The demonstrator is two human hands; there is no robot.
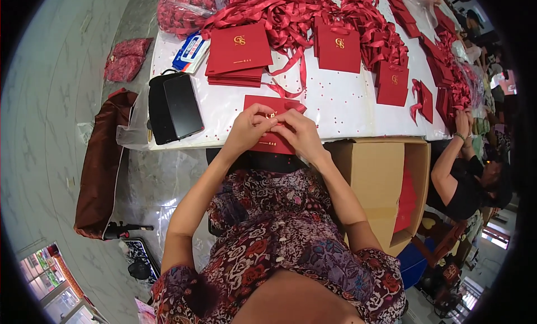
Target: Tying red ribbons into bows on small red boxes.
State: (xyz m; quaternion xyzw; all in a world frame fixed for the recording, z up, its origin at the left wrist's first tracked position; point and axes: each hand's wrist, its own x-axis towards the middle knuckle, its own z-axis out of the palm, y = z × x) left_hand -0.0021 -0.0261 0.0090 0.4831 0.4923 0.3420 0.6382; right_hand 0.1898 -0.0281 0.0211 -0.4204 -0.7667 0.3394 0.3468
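A small flat red paper bag (274, 146) with gold print lies at the near edge of the table, under both my hands. A loop of red ribbon (295, 106) shows at its upper right, beside my right hand. My left hand (249, 126) and my right hand (302, 131) meet over the middle of the bag, fingertips pinched and almost touching. Whatever the fingertips grip is too small or too covered to make out. Just beyond, a neat stack of red bags (239, 49) sits on the white table (330, 109).
Tangled red ribbons (285, 22) and more red bags (339, 50) cover the table's far side. A black phone (183, 107) and a wipes pack (192, 51) lie at left. An open cardboard box (377, 184) stands at right. Another person's arm (446, 163) works farther right.
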